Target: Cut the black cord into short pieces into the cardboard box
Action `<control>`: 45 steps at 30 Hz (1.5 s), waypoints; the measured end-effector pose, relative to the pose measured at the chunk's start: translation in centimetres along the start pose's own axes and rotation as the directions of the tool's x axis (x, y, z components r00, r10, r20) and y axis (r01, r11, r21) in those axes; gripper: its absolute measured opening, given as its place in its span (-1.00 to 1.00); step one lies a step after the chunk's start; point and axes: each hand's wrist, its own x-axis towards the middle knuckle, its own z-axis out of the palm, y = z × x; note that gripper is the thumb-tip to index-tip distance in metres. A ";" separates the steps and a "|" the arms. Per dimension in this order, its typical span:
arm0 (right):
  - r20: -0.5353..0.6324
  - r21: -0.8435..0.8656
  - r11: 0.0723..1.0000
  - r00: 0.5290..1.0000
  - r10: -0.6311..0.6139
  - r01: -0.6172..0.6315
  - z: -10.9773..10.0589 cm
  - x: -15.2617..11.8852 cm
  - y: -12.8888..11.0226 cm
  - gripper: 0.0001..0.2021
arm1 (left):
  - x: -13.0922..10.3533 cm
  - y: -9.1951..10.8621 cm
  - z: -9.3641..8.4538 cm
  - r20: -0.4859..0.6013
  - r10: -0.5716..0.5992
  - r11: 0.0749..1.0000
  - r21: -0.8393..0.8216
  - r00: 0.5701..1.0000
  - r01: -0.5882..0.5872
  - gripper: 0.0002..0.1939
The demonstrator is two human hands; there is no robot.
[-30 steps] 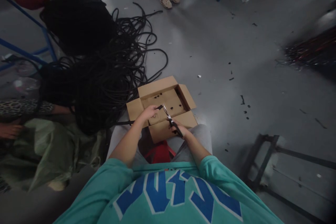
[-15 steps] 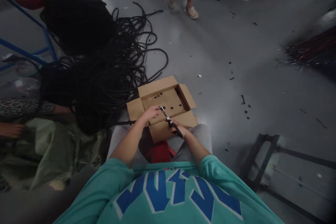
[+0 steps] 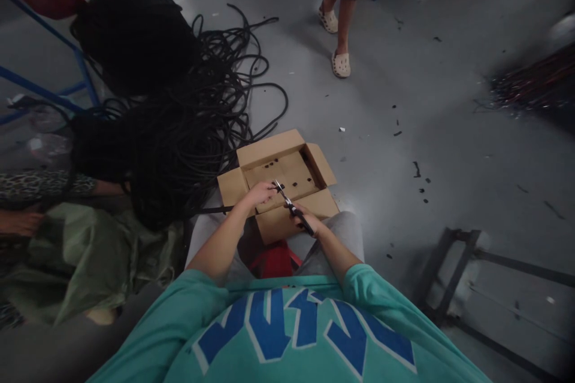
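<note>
While the right hand (image 3: 307, 219) is wrapped around the handles of the scissors (image 3: 290, 203), the left hand (image 3: 260, 193), just beyond, pinches a black cord (image 3: 281, 186) whose end meets the blades over the cardboard box (image 3: 275, 147). The cord should be light, soft and bendy, best gripped by 2 fingertips close behind its end, clear of the blades. Farther off lies a heap of black rope (image 3: 179, 143).

a blue frame (image 3: 86, 76) stands on the shiny grey floor (image 3: 449, 84).
</note>
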 end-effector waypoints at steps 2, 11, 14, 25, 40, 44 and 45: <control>-0.009 0.010 1.000 1.000 -0.002 0.002 0.1 0.1 0.2 -0.46 | -0.1 0.1 0.1 -0.010 0.000 1.000 -0.001 1.000 0.000 -0.89; -0.080 0.010 0.998 0.995 0.068 -0.067 0.6 0.3 0.4 -0.48 | 0.6 -0.7 0.2 -0.021 0.002 1.000 -0.009 1.000 -0.002 -0.85; -0.092 -0.017 0.998 0.994 0.055 -0.057 0.6 0.4 0.6 -0.48 | 0.8 -1.2 0.1 -0.008 0.004 1.000 0.019 1.000 -0.004 -0.86; -0.088 -0.027 0.998 0.995 0.047 -0.049 0.5 0.5 0.9 -0.45 | 1.6 -2.9 0.2 -0.085 0.136 0.990 -0.031 0.987 -0.139 -0.85; 0.028 0.010 1.000 1.000 0.012 -0.012 0.0 0.3 0.6 -0.51 | 0.6 -1.5 -0.1 0.012 0.079 0.995 -0.064 0.997 -0.078 -0.89; -0.011 0.016 1.000 1.000 0.012 -0.012 0.3 0.5 0.9 -0.55 | 0.9 -1.8 0.0 -0.010 0.072 0.992 -0.100 0.997 -0.073 -0.89; -0.028 0.014 1.000 0.999 0.027 -0.026 0.4 0.5 0.9 -0.54 | 1.0 -1.9 0.0 -0.017 0.072 0.992 -0.102 0.997 -0.074 -0.89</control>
